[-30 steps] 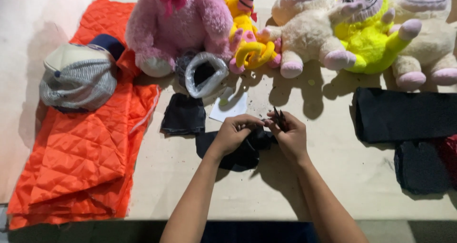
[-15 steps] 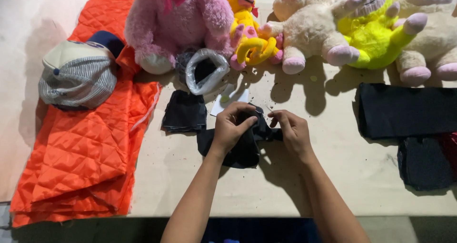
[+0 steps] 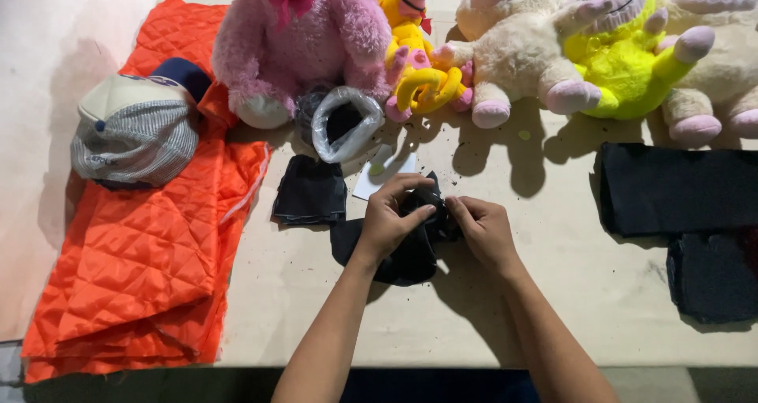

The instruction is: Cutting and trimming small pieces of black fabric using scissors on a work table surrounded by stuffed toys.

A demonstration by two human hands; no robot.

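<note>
Both my hands work a small dark fabric piece (image 3: pixel 399 257) at the middle of the beige table (image 3: pixel 553 308). My left hand (image 3: pixel 392 213) grips its top from the left, fingers curled over it. My right hand (image 3: pixel 482 228) pinches the same piece from the right, thumb and fingers closed on the cloth. The two hands almost touch. What lies between the fingertips is hidden by the dark fabric. A folded dark cloth square (image 3: pixel 310 190) and a white paper slip (image 3: pixel 377 178) lie just behind the hands.
An orange quilted jacket (image 3: pixel 150 245) with a grey-and-cream cap (image 3: pixel 130 131) covers the left side. A pink plush bear (image 3: pixel 296 44), a yellow toy (image 3: pixel 414 63), cream and yellow-green plush toys (image 3: pixel 624 56) line the back. A plastic bag (image 3: pixel 341 123) sits near the bear. Dark fabric pieces (image 3: pixel 679 190) lie right.
My hands have drawn closer together on the dark fabric piece and bunched it up. Nothing else on the table has moved.
</note>
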